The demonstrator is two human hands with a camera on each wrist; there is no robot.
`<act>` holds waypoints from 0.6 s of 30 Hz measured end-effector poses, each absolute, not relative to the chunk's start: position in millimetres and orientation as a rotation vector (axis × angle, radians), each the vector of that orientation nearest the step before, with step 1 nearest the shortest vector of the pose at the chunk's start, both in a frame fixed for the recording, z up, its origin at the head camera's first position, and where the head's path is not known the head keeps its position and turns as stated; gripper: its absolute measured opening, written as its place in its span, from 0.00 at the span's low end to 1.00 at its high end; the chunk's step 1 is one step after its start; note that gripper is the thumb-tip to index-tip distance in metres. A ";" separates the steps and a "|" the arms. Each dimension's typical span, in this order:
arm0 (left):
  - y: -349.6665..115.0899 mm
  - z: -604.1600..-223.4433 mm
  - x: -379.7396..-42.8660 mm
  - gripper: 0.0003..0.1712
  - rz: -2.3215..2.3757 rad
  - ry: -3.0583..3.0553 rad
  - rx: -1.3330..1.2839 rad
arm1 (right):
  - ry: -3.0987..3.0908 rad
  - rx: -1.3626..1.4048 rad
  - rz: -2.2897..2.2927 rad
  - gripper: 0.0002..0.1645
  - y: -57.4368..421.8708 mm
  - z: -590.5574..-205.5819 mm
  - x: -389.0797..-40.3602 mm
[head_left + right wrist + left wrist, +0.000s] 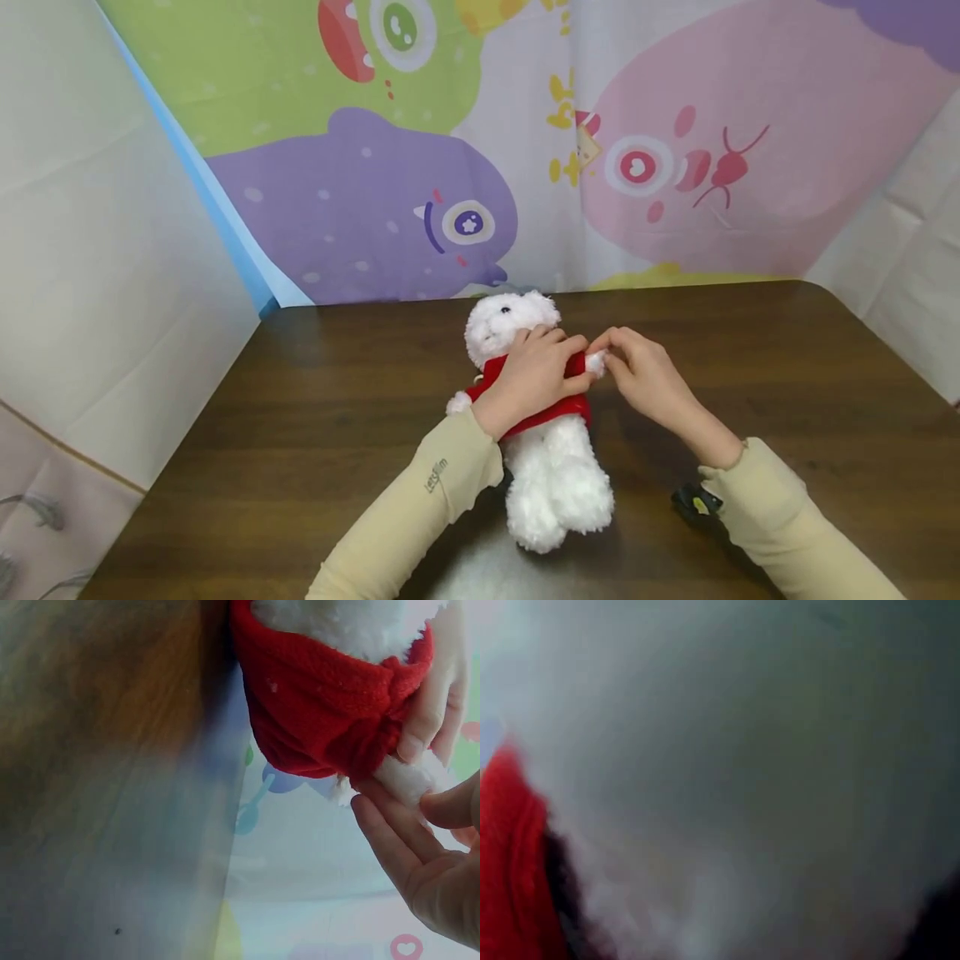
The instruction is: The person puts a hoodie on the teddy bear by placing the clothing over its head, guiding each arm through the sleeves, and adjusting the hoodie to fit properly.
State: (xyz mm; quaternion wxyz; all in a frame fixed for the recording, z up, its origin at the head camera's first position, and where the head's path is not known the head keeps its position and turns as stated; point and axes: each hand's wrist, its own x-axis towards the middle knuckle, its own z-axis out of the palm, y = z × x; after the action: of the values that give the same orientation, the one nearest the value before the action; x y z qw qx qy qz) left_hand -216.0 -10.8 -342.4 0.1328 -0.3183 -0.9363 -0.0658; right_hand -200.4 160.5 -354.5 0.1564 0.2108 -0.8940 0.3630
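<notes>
A fluffy white stuffed animal [558, 483] in a red top [555, 408] lies on its back on the table, head toward the far edge. Across its chest lies my left hand [534, 373], thumb and index finger around the sleeve on the right side. My right hand [648, 375] pinches the white paw [595, 364] that sticks out of that sleeve. The right wrist view shows thumb and fingers of the right hand [442, 881] about the furry arm [405, 780]. In the left wrist view all is blurred except some red cloth [510, 862].
The dark wooden table [322, 433] reaches back to a cartoon-printed curtain [540, 225]. Pale panels [112, 250] stand on both sides. A black strap-like device [697, 504] is at the right wrist.
</notes>
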 end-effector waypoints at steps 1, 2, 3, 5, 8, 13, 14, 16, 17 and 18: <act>-11.4 -342.4 -216.1 0.20 -0.153 -2.722 -0.924 | -2.565 0.600 1.045 0.11 161.0 -354.5 -200.6; -11.9 -342.3 -216.2 0.21 -0.115 -2.735 -0.921 | -2.573 0.594 1.052 0.11 161.5 -354.6 -201.0; -12.5 -342.6 -216.4 0.22 -0.085 -2.755 -0.914 | -2.578 0.588 1.055 0.11 162.2 -354.7 -201.6; -13.2 -343.0 -217.4 0.23 -0.043 -2.793 -0.894 | -2.589 0.571 1.059 0.10 164.1 -354.6 -203.4; -14.6 -345.0 -218.2 0.24 -0.027 -2.851 -0.862 | -2.618 0.543 1.059 0.10 167.3 -355.3 -206.8; -16.7 -352.4 -221.3 0.24 -0.111 -2.900 -0.832 | -2.671 0.488 1.114 0.09 170.4 -358.7 -211.1; -17.4 -354.0 -222.4 0.24 -0.130 -2.902 -0.840 | -2.679 0.478 1.129 0.09 170.5 -359.4 -211.5; -20.8 -356.6 -224.0 0.25 -0.175 -2.897 -0.887 | -2.697 0.467 1.156 0.08 170.0 -360.6 -211.8; -23.4 -357.7 -224.4 0.26 -0.207 -2.891 -0.922 | -2.700 0.466 1.158 0.08 169.8 -360.9 -211.8; -26.5 -358.6 -224.6 0.26 -0.245 -2.881 -0.963 | -2.703 0.465 1.154 0.08 169.5 -361.2 -211.8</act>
State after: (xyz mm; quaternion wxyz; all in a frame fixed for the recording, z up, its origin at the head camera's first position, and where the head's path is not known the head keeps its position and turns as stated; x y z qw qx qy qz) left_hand -224.6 -26.5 -358.6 0.0469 -0.3155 -0.9444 -0.0802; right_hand -211.8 169.5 -361.2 0.0826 0.1559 -0.9052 0.3866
